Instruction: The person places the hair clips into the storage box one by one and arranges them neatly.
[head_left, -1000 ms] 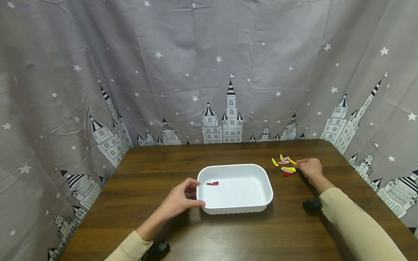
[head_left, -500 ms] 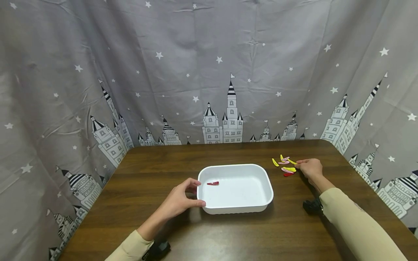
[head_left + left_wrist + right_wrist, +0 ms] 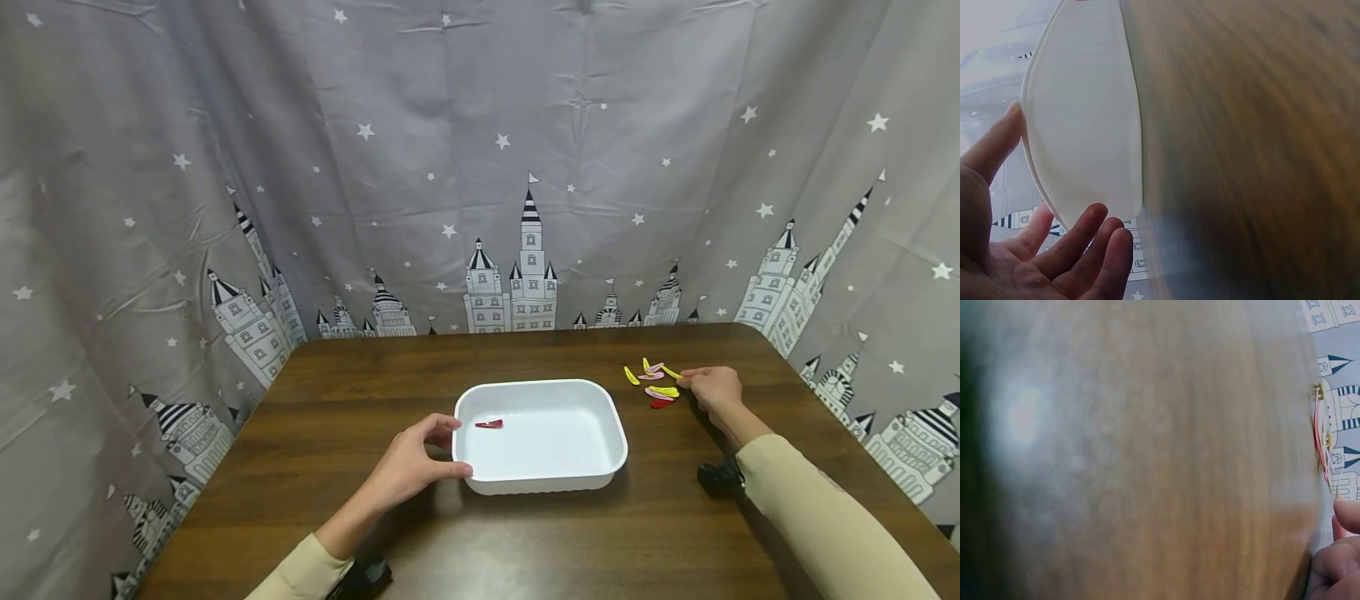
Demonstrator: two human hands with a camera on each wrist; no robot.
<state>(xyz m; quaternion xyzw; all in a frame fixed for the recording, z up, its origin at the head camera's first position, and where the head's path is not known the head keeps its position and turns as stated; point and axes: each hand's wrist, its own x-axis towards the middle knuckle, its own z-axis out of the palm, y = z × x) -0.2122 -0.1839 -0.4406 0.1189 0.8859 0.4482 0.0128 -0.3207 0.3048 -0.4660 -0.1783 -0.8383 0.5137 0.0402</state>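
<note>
A white rectangular tray [image 3: 555, 437] stands on the table in the middle of the head view, with one red snap hair clip [image 3: 489, 424] lying inside near its left end. My left hand [image 3: 408, 462] holds that end, thumb at the near corner and index finger at the left rim; the left wrist view shows the tray's outer wall [image 3: 1085, 106] beside the fingers. Farther right, my right hand [image 3: 712, 387] pinches the end of a yellow hair clip [image 3: 671, 372] at the edge of a small pile. In the right wrist view the fingertips are partly cut off.
The pile on the brown table [image 3: 360, 375] has more yellow clips [image 3: 632, 376], pink clips [image 3: 651, 376] and a red clip [image 3: 661, 404], some overlapping. A grey curtain [image 3: 420, 125] printed with castles and stars hangs behind the table.
The view has shifted very slightly. Both hands, the tray and the clips stay in practically the same places.
</note>
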